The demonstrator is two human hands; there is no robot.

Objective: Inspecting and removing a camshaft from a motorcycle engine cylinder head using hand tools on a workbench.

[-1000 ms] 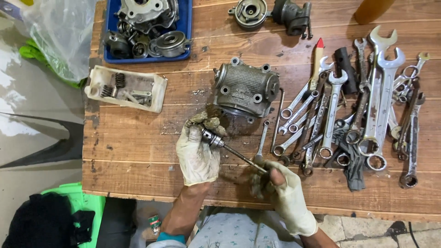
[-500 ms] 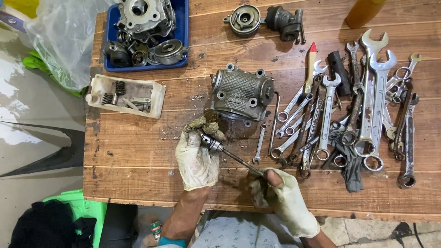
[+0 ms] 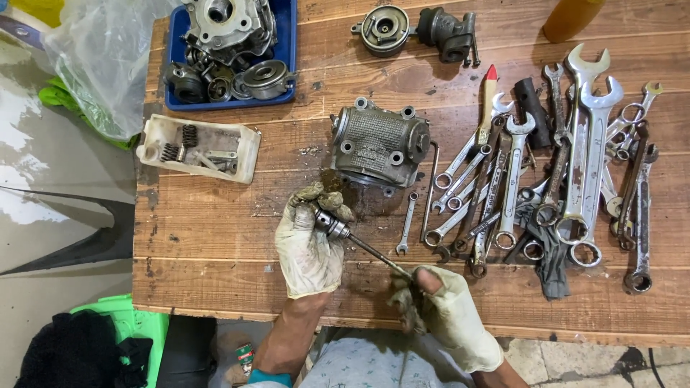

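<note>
Seen from above: a wooden bench point(image 3: 215, 237) crowded with engine parts and tools. Near the front edge, left hand point(image 3: 309, 248) in a dirty white glove, clenched around a small metal part point(image 3: 330, 225). Right hand point(image 3: 449, 316), also gloved, gripping the far end of a thin rod-like tool point(image 3: 377, 257) whose tip meets that part. Just behind the left hand, toward the bench's middle, a grey finned engine casting point(image 3: 379, 147). Along the right edge, a loose spread of spanners point(image 3: 575, 165). At the back left corner, a blue tray point(image 3: 284, 54) of engine pieces; in front of it, a white tray point(image 3: 248, 154) of springs. Best done, judging by the grip, with the part held steady and the rod kept in line, turned gently.
</note>
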